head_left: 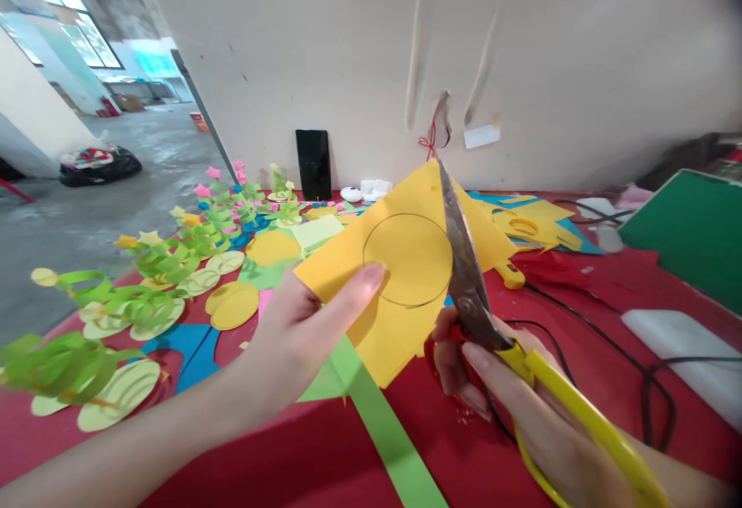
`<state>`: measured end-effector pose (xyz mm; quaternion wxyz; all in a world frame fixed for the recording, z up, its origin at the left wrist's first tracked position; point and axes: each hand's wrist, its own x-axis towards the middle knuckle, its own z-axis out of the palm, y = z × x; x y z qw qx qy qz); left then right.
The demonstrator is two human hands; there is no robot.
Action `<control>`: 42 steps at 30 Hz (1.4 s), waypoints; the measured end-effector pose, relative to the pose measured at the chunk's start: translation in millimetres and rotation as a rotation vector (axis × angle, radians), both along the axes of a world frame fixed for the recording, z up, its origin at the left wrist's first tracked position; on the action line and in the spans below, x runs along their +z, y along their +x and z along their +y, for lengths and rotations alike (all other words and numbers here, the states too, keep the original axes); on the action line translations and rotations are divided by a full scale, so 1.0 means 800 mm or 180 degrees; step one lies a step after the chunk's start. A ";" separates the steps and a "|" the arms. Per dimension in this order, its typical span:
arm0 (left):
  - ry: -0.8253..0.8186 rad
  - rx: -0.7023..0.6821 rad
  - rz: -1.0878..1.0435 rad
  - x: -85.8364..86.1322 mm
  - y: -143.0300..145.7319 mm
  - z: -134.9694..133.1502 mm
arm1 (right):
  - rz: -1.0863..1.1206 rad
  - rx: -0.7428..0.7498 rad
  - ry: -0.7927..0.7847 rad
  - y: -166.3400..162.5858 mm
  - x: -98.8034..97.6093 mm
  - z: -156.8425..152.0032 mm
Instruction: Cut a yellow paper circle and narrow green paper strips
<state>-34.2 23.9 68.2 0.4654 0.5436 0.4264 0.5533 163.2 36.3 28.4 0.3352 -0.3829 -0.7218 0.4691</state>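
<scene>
My left hand (301, 346) pinches a sheet of yellow paper (348, 260), its thumb flat on the front and the fingers behind. A pencil-like dark outline of a circle is drawn on the sheet. In my right hand (522, 400) is a pair of scissors (467, 260) with yellow handles and worn, rust-marked blades. The blades point upward along the right side of the circle, over the paper, and look nearly closed. Something red shows by the right fingers; I cannot make out what it is. Below the sheet runs a green paper strip (388, 438).
On the red table (260, 461) stand several green spiral paper decorations (104, 307) at left, beside yellow paper circles (232, 305). A black phone (314, 165) leans against the back panel. At right lie a yellow glue gun (510, 273), black cables (614, 338) and a green board (689, 237).
</scene>
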 end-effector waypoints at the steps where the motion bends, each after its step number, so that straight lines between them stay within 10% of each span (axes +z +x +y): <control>1: -0.0003 0.0025 0.0009 0.000 0.000 0.000 | -0.0032 0.0015 0.0017 0.000 0.001 0.000; 42: -0.0090 -0.0295 0.0008 0.025 -0.002 0.003 | 0.0164 0.0047 -0.0391 -0.004 0.003 -0.002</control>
